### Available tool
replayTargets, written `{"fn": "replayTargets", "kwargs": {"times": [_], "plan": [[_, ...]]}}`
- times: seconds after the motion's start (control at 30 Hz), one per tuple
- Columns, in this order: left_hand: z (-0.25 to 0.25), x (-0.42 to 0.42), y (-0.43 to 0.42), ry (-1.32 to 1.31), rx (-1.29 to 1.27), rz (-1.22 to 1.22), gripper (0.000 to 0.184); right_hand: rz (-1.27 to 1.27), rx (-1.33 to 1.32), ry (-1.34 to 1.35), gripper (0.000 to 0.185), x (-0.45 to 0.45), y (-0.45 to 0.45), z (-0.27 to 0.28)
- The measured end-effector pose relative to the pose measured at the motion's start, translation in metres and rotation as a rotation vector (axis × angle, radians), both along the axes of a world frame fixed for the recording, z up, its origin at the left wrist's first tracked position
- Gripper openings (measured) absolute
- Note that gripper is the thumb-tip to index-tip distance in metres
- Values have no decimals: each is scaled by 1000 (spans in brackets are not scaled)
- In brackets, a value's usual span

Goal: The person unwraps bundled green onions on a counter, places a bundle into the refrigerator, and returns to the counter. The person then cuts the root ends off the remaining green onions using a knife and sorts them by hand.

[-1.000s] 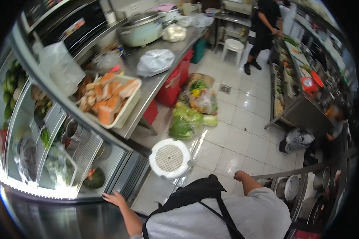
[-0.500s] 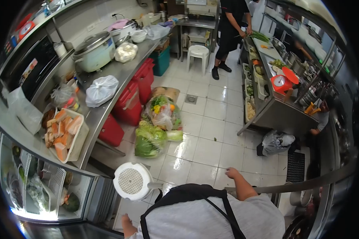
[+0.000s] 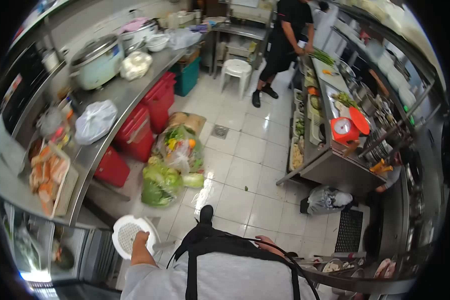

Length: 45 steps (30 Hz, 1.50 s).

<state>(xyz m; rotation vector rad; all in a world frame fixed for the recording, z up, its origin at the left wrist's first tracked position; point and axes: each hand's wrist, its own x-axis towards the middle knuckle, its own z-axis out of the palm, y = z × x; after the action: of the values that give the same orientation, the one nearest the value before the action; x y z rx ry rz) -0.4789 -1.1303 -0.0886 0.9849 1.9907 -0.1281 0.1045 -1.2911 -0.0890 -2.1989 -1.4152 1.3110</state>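
Note:
My left hand (image 3: 141, 237) hangs above the white round stool (image 3: 127, 237) with a perforated seat at the lower left. Its fingers point down and are too small to read. Beside my body, on the right, my right hand (image 3: 266, 243) is low over the tiled floor, partly blurred, with its fingers unclear. Nothing shows clearly in either hand. My black shoe (image 3: 206, 214) steps forward on the tiles. Ahead on the floor lie bagged lettuce (image 3: 160, 184) and a clear bag of mixed vegetables (image 3: 179, 150).
A steel counter (image 3: 130, 102) on the left bears a tray of orange-pink chunks (image 3: 47, 175) and a large cooker (image 3: 96, 60). A person (image 3: 286, 42) in black stands at the prep counter (image 3: 330, 170), which bears a red scale (image 3: 343, 130). A black mat (image 3: 349, 231) lies at right.
The view has turned and moved forward, away from the open display fridge. My left hand has swung forward over the stool; my right hand has drawn back. A shoe now shows.

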Motion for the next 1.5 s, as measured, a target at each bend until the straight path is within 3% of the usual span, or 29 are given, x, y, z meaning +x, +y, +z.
{"fn": "replayTargets", "kwargs": {"times": [0.07,0.13,0.2,0.27,0.33,0.37,0.47,0.53,0.57,0.67,0.77,0.87,0.93,1.07,1.13,1.17,1.27,1.3,1.33,1.4,1.5], "plan": [[-21,11,29,-19,-59,3,42,-201,-204,159,44,-4,36,48],[-21,33,58,-102,-71,50,40,-349,-162,132,43,31,35,18],[-13,60,102,-118,-117,61,40,-239,-80,-172,43,68,27,4],[-13,74,155,-145,-111,8,42,-206,-412,-324,39,88,32,19],[13,105,207,-110,-76,4,46,-240,-296,-122,35,103,33,32],[-3,106,236,-99,23,-83,45,-264,-245,-63,33,111,42,33],[-26,124,321,-53,297,-277,42,-388,-138,-135,35,118,123,13],[-48,142,370,-99,344,-233,42,-444,-93,-168,36,112,162,-5],[-3,172,382,-171,331,-298,43,-469,-69,-179,36,106,178,-11],[-22,229,433,-189,302,-379,47,-520,-28,123,38,90,269,51],[10,281,459,-233,370,-477,48,-503,-30,60,39,115,312,30],[-3,299,488,-253,337,-488,48,-510,-70,28,37,157,338,0],[44,310,494,-152,323,-448,45,-465,-148,16,35,187,361,-10],[-41,264,502,-96,322,-146,39,-307,-299,-34,31,252,428,-10],[-35,264,504,-31,41,2,39,-134,-383,-107,30,290,470,-8],[-39,268,508,-16,30,-13,39,-23,-421,-155,29,309,492,-10],[-49,289,520,-13,14,-26,41,961,-318,-579,27,373,574,-22],[-52,303,525,-36,27,-4,42,934,-226,-606,29,386,605,-26],[-54,321,528,-62,40,25,43,568,-298,-474,32,402,640,-56],[15,380,552,-185,19,180,47,-87,-190,-237,40,382,714,-4],[-17,381,591,-221,295,-19,46,4,37,-137,40,365,808,-6]]}}
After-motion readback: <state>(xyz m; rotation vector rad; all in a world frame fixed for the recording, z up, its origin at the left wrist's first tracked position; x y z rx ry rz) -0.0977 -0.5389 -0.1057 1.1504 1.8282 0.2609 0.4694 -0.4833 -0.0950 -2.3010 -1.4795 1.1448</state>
